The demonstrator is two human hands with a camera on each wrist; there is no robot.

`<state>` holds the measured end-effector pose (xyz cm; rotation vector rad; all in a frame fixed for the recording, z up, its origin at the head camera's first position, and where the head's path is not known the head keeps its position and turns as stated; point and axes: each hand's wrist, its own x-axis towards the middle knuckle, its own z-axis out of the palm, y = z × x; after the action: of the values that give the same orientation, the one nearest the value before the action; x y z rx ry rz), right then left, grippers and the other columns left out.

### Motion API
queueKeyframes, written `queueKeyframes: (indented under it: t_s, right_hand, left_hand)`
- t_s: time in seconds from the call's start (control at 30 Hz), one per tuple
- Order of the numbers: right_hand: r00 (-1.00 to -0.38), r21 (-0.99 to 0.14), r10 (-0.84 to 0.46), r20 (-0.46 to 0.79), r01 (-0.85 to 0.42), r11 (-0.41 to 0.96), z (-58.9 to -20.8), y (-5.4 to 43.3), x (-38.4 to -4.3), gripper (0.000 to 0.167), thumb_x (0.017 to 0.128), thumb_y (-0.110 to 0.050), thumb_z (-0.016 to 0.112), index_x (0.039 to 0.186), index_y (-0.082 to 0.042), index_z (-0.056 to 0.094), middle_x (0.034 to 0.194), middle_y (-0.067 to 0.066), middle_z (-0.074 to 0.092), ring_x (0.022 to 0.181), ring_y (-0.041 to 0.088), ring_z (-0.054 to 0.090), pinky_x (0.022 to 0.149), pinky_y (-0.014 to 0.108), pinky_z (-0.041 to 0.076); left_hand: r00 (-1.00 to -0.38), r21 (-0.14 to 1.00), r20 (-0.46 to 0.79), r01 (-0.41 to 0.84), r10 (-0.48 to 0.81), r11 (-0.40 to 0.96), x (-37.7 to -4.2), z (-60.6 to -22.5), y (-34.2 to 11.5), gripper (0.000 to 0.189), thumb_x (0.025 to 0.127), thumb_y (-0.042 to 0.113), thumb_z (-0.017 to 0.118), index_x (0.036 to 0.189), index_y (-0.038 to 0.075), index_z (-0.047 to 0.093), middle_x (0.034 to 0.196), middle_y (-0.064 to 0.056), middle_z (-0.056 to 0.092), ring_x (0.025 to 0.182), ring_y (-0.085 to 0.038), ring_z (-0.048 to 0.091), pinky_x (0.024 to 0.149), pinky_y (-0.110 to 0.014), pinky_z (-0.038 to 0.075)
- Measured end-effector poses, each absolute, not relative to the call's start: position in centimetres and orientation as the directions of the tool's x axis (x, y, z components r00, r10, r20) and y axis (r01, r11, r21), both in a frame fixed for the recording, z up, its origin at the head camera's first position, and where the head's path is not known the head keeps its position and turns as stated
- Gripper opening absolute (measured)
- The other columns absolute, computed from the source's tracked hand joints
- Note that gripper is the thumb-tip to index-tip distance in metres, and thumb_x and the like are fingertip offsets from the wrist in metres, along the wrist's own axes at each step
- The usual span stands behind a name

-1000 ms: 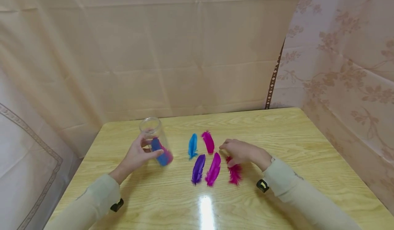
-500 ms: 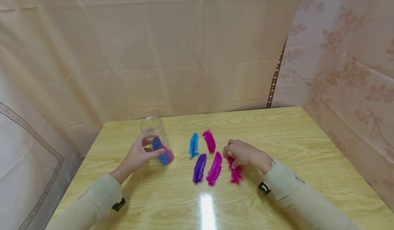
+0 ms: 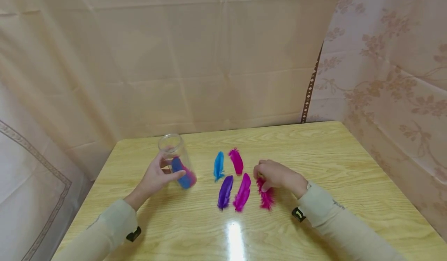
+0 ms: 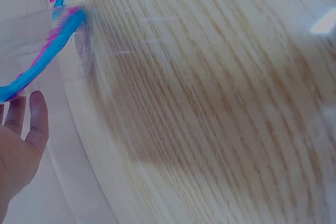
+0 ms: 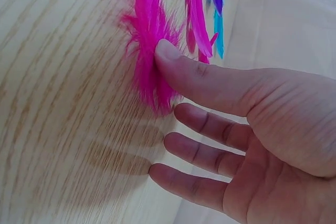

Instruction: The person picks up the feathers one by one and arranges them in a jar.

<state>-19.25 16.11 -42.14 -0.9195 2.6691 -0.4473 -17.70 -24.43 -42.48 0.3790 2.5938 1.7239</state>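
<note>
In the head view my left hand (image 3: 156, 177) grips a clear jar (image 3: 184, 159) around its side, the jar leaning slightly. Blue and pink feathers (image 4: 59, 38) lie inside the jar, seen through its wall in the left wrist view. My right hand (image 3: 277, 174) is over a fluffy dark-pink feather (image 3: 267, 201) at the right end of the group. The right wrist view shows the thumb (image 5: 170, 53) pressed on this feather, three fingers bent below it, and the index finger hidden behind. It pinches the feather, whose lower part reaches toward the table front.
Left of the right hand lie a blue feather (image 3: 219, 166), a pink feather (image 3: 236, 162), a purple feather (image 3: 225, 193) and a magenta feather (image 3: 242, 193). They rest on a wood-grain table (image 3: 181, 230). Beige curtain (image 3: 157, 59) hangs behind its far edge.
My right fingers have drawn back and curled in toward the thumb at the fluffy feather. The left hand and jar stay in place; the other feathers have not moved.
</note>
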Motion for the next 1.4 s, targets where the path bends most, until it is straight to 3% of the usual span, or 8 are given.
queueKeyframes:
  t_s: [0.53,0.77,0.93,1.13,1.4]
  right_hand:
    - [-0.691,-0.484,-0.694,-0.203,-0.545,0.685,-42.7,16.3,-20.1,0.023,0.083,0.0,0.081,0.091,-0.011,0.062,0.085,-0.003,0.058,0.079,0.012,0.051,0.076,0.03,0.049]
    - [-0.71,-0.546,-0.672,-0.209,-0.486,0.683,-43.1,16.9,-20.4,0.031,0.085,0.0,0.08,0.11,-0.007,0.065,0.094,0.0,0.065,0.088,0.014,0.061,0.082,0.031,0.053]
    - [-0.715,-0.542,-0.66,-0.231,-0.469,0.698,-43.1,16.8,-20.4,0.026,0.086,-0.001,0.08,0.108,-0.008,0.068,0.092,-0.001,0.066,0.086,0.013,0.06,0.082,0.032,0.054]
    - [-0.697,-0.538,-0.683,-0.219,-0.497,0.681,-43.0,16.8,-20.7,0.032,0.086,0.0,0.079,0.115,-0.008,0.067,0.095,0.0,0.065,0.088,0.015,0.06,0.082,0.034,0.053]
    - [-0.69,-0.6,-0.706,-0.161,-0.499,0.625,-43.4,16.9,-20.9,0.021,0.087,0.003,0.077,0.098,-0.01,0.065,0.089,-0.003,0.064,0.082,0.012,0.058,0.077,0.029,0.052]
  left_hand:
    - [-0.968,0.919,0.134,0.201,0.211,0.34,-17.5,-42.5,-24.3,0.083,0.085,0.012,0.084,0.151,0.016,0.034,0.141,-0.022,0.05,0.12,-0.04,0.057,0.084,-0.029,0.057]
    - [-0.965,0.909,0.151,0.221,0.215,0.354,-17.6,-42.5,-24.3,0.081,0.085,0.013,0.084,0.15,0.018,0.036,0.14,-0.019,0.052,0.117,-0.038,0.057,0.084,-0.03,0.057]
    - [-0.966,0.912,0.148,0.217,0.214,0.349,-17.6,-42.5,-24.3,0.081,0.085,0.012,0.084,0.15,0.016,0.036,0.14,-0.021,0.052,0.117,-0.039,0.057,0.084,-0.03,0.057]
    - [-0.968,0.909,0.14,0.208,0.206,0.36,-17.5,-42.4,-24.3,0.083,0.085,0.013,0.084,0.151,0.016,0.034,0.141,-0.021,0.051,0.118,-0.038,0.057,0.085,-0.03,0.057]
    - [-0.969,0.906,0.139,0.207,0.203,0.369,-17.5,-42.4,-24.3,0.084,0.085,0.015,0.084,0.152,0.016,0.034,0.141,-0.021,0.051,0.119,-0.038,0.057,0.085,-0.029,0.056]
